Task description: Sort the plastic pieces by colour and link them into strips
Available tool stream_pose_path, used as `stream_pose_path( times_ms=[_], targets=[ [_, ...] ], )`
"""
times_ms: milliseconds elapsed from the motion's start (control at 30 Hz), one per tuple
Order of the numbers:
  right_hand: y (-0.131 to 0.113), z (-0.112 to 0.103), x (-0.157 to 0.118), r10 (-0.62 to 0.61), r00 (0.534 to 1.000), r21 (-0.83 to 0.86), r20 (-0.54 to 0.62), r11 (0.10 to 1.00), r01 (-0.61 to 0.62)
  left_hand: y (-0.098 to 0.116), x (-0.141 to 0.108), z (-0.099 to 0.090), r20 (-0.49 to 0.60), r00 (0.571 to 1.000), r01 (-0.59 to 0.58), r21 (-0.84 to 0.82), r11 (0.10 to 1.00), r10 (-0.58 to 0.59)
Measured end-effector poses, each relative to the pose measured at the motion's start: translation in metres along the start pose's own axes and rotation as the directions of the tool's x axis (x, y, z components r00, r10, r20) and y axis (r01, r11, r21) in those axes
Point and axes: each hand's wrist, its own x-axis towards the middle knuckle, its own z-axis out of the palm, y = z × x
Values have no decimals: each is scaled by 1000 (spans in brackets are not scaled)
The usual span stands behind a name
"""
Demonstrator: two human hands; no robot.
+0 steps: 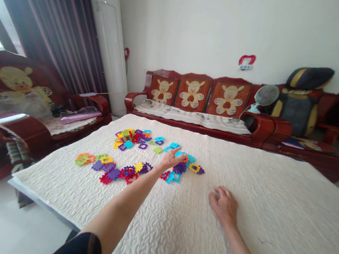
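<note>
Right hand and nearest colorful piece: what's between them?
In the head view, only bare quilted cover lies between the right hand and the purple piece.

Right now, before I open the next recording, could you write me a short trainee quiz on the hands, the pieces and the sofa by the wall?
1. What is the left hand reaching among? (a) the colourful pieces; (b) the curtains; (c) the cushions.
2. True or false: in the picture, the right hand is farther right than all the colourful pieces.
3. Fill in the number: the sofa by the wall has ___ bear cushions along its back.

Key: 1 a; 2 true; 3 three.
</note>
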Motion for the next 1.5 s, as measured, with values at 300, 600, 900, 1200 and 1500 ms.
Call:
stream_pose_path(
  times_ms=[300, 600, 900, 1200, 1500],
  targets=[
    [9, 7, 3, -73, 997, -57, -29, 996, 72, -110, -104, -268, -561, 742, 554, 205, 807, -367],
    [6, 6, 3, -18, 1000, -53, -1, 998, 18, -174, -152, -252, -464, 815, 525, 333, 783, -348],
    [1, 4, 1, -7, 1000, -20, -12, 1000, 6, -132, -112, -130, -385, 911, 301, 369, 879, -151],
    [-2, 1, -1, 5, 1000, -28, -14, 1000, -5, -77, -66, -33, -375, 917, 258, 294, 921, -137],
    [6, 4, -3, -50, 998, -3, -25, 999, 50, -37, -22, -6, -294, 955, 92, 207, 974, -28]
  ],
)
